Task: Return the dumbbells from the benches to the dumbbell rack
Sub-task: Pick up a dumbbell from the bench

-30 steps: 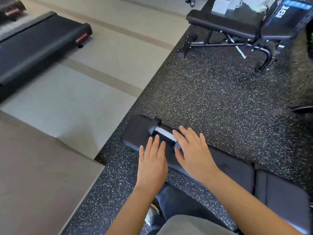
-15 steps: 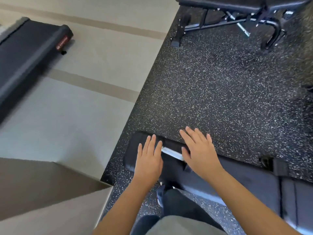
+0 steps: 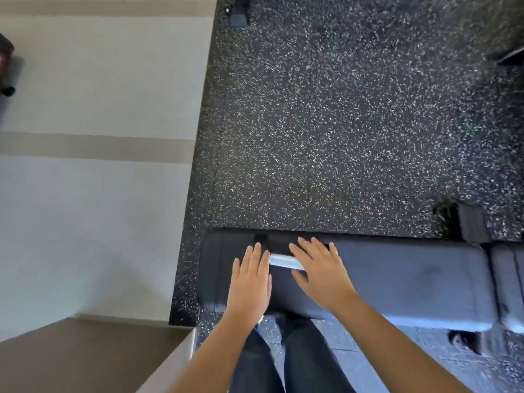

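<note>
Dumbbell [image 3: 285,260] lying on the black padded bench [image 3: 397,276], near its left end. We see only the silver handle and part of the far-left dark head; the long axis runs roughly along the bench's length, slightly skewed, left end nearer the far edge. Our left hand [image 3: 249,282] is flat and open, fingers extended over the left head. Our right hand [image 3: 321,272] is likewise open, fingers spread above the right head, grasping nothing. Speckled rubber floor [image 3: 354,123] lies beyond the bench.
</note>
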A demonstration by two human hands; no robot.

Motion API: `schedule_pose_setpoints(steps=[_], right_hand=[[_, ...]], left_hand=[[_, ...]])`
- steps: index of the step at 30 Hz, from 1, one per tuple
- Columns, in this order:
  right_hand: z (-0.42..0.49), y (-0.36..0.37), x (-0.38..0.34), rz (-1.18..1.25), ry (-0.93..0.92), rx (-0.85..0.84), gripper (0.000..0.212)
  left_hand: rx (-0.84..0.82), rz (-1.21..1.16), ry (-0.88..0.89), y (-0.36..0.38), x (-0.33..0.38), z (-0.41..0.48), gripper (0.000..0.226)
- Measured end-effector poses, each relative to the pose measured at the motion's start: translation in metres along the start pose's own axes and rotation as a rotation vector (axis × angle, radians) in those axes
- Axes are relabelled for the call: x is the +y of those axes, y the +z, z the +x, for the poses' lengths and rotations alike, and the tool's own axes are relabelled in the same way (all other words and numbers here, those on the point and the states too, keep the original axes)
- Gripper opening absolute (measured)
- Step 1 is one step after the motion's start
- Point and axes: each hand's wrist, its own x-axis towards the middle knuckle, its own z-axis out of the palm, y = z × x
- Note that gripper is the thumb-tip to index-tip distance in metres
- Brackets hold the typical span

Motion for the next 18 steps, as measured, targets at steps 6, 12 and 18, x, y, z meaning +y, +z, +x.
schedule_pose_setpoints(steps=[6,12,18], right_hand=[[0.023,0.07,0.003,0.088,0.1,-0.183,0.058],[0.047,0.124,0.008,0.119,0.156,-0.269,0.057],[0.064,0.157,0.016,0.16,0.14,-0.257,0.057]], left_hand=[[-0.05,0.048,0.121,0.053,-0.027,0.022,0.067],[-0.044,0.062,0.141,0.098,-0.051,0.03,0.071],[0.012,0.049,0.167,0.112,-0.058,0.036,0.07]])
